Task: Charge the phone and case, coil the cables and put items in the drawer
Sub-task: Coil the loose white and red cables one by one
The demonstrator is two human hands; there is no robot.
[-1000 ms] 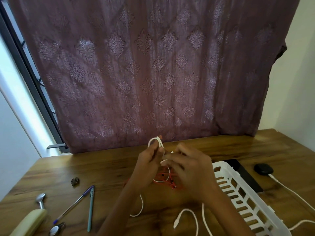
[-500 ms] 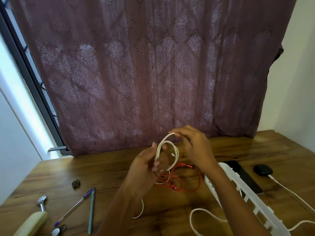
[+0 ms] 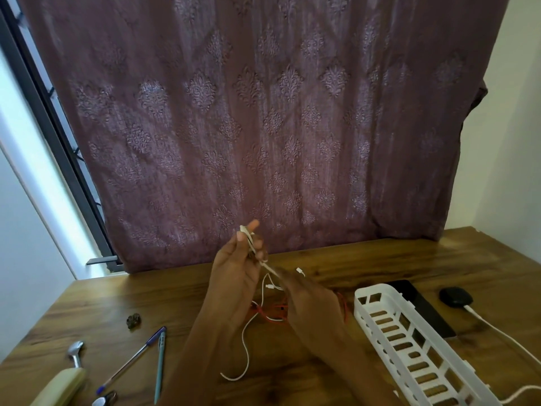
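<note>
Partly done: clutched white cable loops in left hand, pinched its strand with right hand; left red cable loose beneath both hands, apparently stowed nothing yet.

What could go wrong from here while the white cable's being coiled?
1. The white cable hangs slack across the red cable; more winding may snag it or drag it along.
2. The left hand pinches only a short stretch while the right hand pulls; the cable could slip free.
3. The right forearm sits close to the white basket and may nudge it.
</note>
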